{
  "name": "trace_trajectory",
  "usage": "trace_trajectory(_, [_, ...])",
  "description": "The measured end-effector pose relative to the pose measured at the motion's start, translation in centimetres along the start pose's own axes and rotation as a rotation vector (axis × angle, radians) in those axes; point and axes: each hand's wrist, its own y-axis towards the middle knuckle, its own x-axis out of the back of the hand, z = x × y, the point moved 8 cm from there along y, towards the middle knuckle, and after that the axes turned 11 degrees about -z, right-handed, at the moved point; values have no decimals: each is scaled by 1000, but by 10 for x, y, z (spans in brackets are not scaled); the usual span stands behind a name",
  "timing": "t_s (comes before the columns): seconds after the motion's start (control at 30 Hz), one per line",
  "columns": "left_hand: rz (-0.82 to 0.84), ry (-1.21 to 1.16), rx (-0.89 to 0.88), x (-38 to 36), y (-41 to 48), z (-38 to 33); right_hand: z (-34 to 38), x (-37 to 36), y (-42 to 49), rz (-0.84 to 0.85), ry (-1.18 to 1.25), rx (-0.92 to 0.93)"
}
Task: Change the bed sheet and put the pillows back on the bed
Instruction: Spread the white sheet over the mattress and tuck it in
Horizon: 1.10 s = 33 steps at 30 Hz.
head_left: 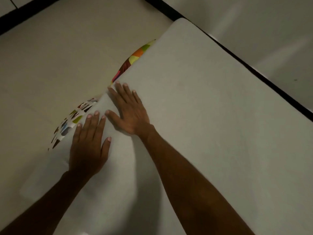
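A bare white mattress (pixel 211 107) lies on the floor and fills the right and lower part of the view. A sheet with a bright multicoloured pattern (pixel 133 60) peeks out along the mattress's left edge, and more of the same sheet shows lower down beside my left fingers. My left hand (pixel 88 146) lies flat with straight fingers on the mattress near that edge. My right hand (pixel 128 107) is spread flat on the mattress just above it, fingertips at the edge. No pillow is in view.
Pale tiled floor (pixel 50 65) spreads to the left of the mattress. A dark skirting strip (pixel 27 14) runs along the far wall, and another dark strip (pixel 254 67) borders the mattress's right side by a white wall.
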Motion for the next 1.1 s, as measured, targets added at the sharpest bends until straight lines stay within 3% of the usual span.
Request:
trace_trajectory(0.03, [3,-1,5,0,-2,0,1,5,-12,-33,19,-34])
trace_trajectory(0.13, [17,-10,13,-1,-3,3,-38,19,-56,-144,-127,-422])
trace_trajectory(0.2, [24,13,16,1,-6,9,-30,13,-71,-117,-196,-513])
trace_trajectory(0.3, [29,72,48,3,-16,19,37,-14,-68,-72,-199,-323])
trace_trajectory(0.5, [80,150,320,31,-95,76,142,-45,-102,107,-16,52])
trace_trajectory(0.6, [58,113,357,50,-116,76,136,-14,-160,105,95,-25])
trace_trajectory(0.7, [24,-1,252,54,-119,48,92,23,-241,68,-32,-180])
trace_trajectory(0.83, [56,36,154,42,-133,31,94,15,-295,217,-154,-217])
trace_trajectory(0.93, [43,73,184,42,-149,39,135,-5,-297,298,-139,-118])
trace_trajectory(1.03, [37,69,328,47,-178,52,178,-21,-316,382,-75,49])
trace_trajectory(1.1, [-27,-120,445,51,-192,55,201,-26,-327,427,-22,138])
